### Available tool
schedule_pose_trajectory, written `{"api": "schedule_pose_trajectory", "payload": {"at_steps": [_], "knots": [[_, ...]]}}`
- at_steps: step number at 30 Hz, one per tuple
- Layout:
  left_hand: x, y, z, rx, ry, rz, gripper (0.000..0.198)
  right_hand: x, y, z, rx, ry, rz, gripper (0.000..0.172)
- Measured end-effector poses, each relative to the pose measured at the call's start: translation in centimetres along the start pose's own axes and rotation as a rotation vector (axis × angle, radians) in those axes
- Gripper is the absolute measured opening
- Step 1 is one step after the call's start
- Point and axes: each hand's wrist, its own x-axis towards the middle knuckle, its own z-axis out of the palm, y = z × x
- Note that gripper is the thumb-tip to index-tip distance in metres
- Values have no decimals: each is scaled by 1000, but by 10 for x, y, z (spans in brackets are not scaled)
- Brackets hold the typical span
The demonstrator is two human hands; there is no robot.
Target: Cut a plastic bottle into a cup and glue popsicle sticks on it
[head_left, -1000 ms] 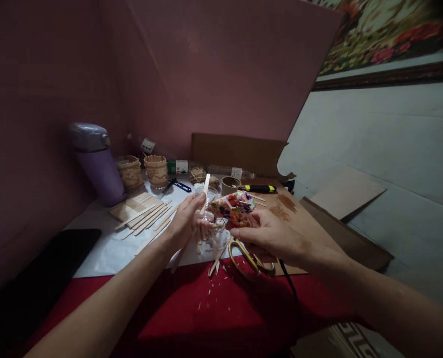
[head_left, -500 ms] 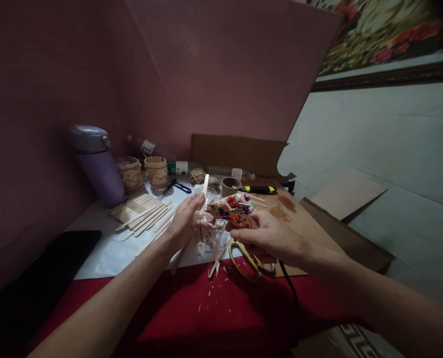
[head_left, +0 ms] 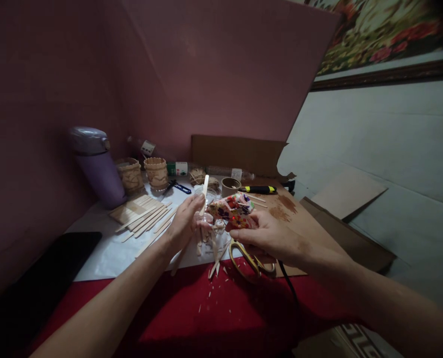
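Observation:
Between the thumb and fingers of my left hand (head_left: 187, 219) stands a wooden craft stick (head_left: 205, 190), its rounded end pointing up. My right hand (head_left: 261, 231) is closed around a flower-patterned hot glue gun (head_left: 231, 206) with a small red light. Its nozzle end is close to the stick; whether they touch cannot be made out. A black cord (head_left: 289, 282) hangs below my right hand. Under the hands lie gold-handled scissors (head_left: 246, 261) and cut stick pieces (head_left: 216, 263), with small chips scattered on the red cloth (head_left: 191, 318).
On the left are a pile of craft sticks (head_left: 143, 216), a purple bottle (head_left: 100, 171) and two stick-covered cups (head_left: 156, 174). Behind the hands are a cardboard ring (head_left: 230, 186), a yellow-black cutter (head_left: 261, 189), a blue cutter (head_left: 182, 188), twine (head_left: 198, 175) and a clear bottle (head_left: 221, 172).

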Motion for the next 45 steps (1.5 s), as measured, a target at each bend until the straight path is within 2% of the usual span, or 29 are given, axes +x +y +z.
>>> {"api": "schedule_pose_trajectory", "payload": {"at_steps": [10, 22, 35, 45], "knots": [[0, 0, 0, -12, -8, -1, 39, 1, 1, 0, 34, 9, 38, 29], [-1, 0, 0, -15, -30, -5, 43, 2, 4, -3, 5, -2, -17, 25], [-2, 2, 2, -13, -7, -8, 35, 2, 3, 0, 21, -6, 3, 22], [-1, 1, 2, -28, 13, -16, 39, 4, 5, 0, 7, 14, -9, 23]]}}
